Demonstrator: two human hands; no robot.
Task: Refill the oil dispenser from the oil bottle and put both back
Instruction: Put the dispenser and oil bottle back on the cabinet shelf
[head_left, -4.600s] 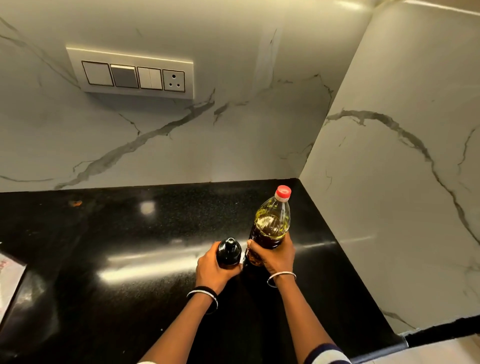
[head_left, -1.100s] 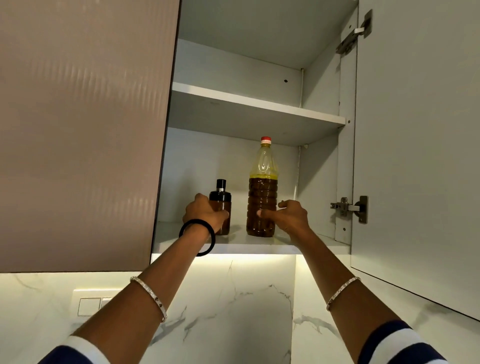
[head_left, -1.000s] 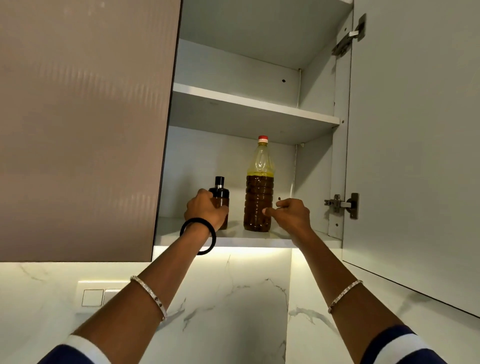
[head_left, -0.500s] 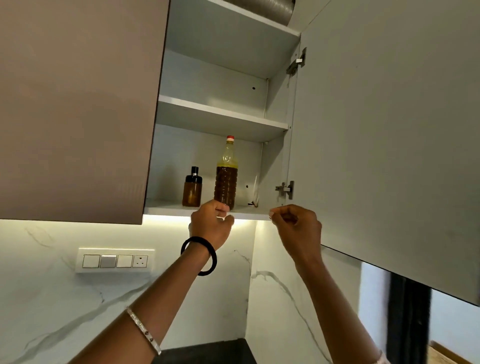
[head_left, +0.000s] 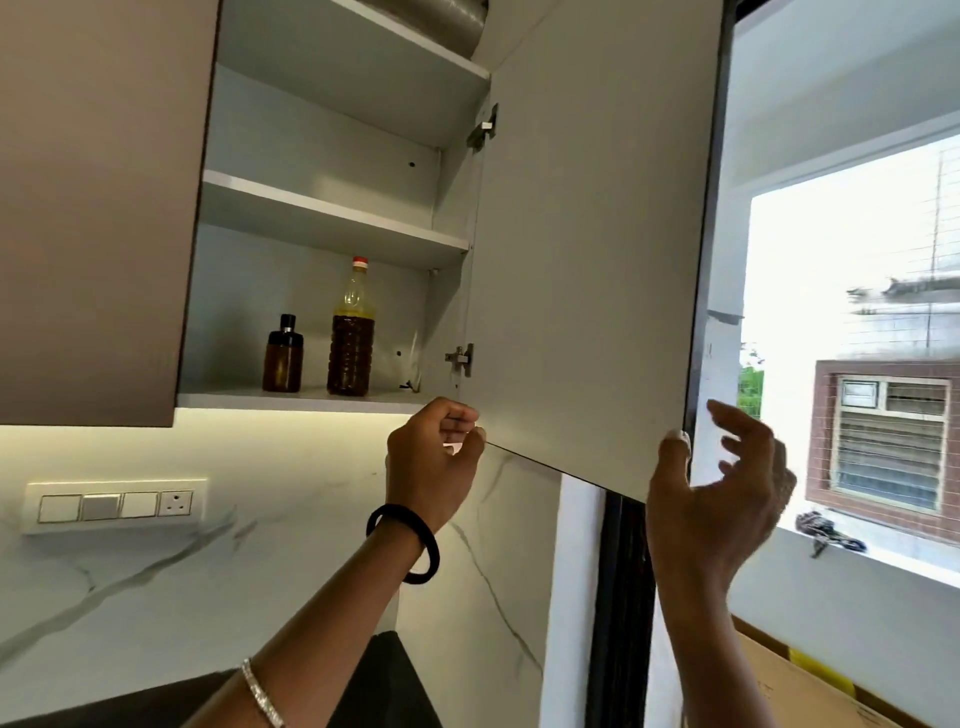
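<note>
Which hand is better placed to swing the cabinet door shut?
Right. The right hand is at the free lower corner of the cabinet door; the left hand is curled by the hinge side, likely with poor leverage.

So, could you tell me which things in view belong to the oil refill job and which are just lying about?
Job: oil dispenser and oil bottle side by side on the lower shelf; open cabinet door, with the right hand at its lower corner and the left hand near its hinge edge.
Lying about: switch panel, cardboard box, air conditioner outside.
</note>
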